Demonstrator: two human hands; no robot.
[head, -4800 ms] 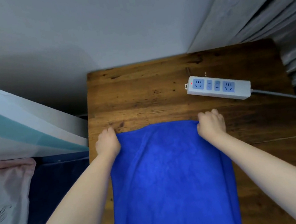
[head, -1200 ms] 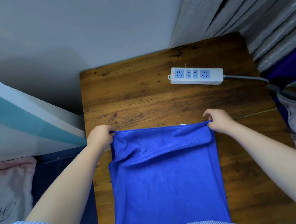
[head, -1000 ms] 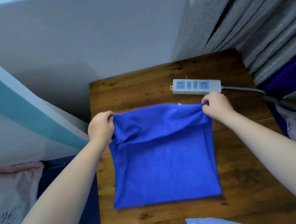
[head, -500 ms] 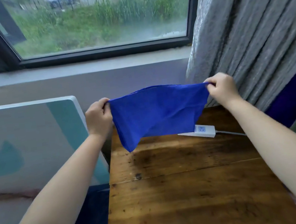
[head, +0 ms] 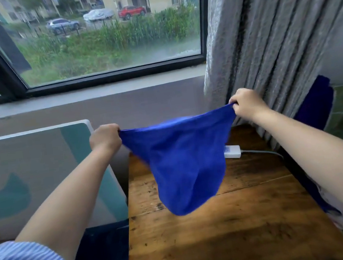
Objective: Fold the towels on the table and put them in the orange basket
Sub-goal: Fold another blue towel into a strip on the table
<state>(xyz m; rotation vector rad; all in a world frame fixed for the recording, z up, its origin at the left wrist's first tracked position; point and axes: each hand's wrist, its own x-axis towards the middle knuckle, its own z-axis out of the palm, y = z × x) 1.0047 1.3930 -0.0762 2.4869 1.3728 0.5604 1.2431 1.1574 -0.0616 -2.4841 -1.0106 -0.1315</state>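
Note:
A blue towel [head: 181,165] hangs in the air above the wooden table [head: 234,230], folded over and sagging to a rounded bottom. My left hand [head: 104,137] grips its upper left corner. My right hand [head: 244,103] grips the upper right corner, a little higher. The cloth is stretched between the two hands and does not touch the table. No orange basket is in view.
A white power strip [head: 232,152] with a grey cable lies at the table's far side, partly behind the towel. A white and teal panel [head: 42,179] stands left of the table. Grey curtains [head: 274,40] hang at the right, a window [head: 98,30] ahead.
The towel lay folded on the table with both hands at its far edge. Both hands lifted it off the table, and the view rose to the window. It now sags lower.

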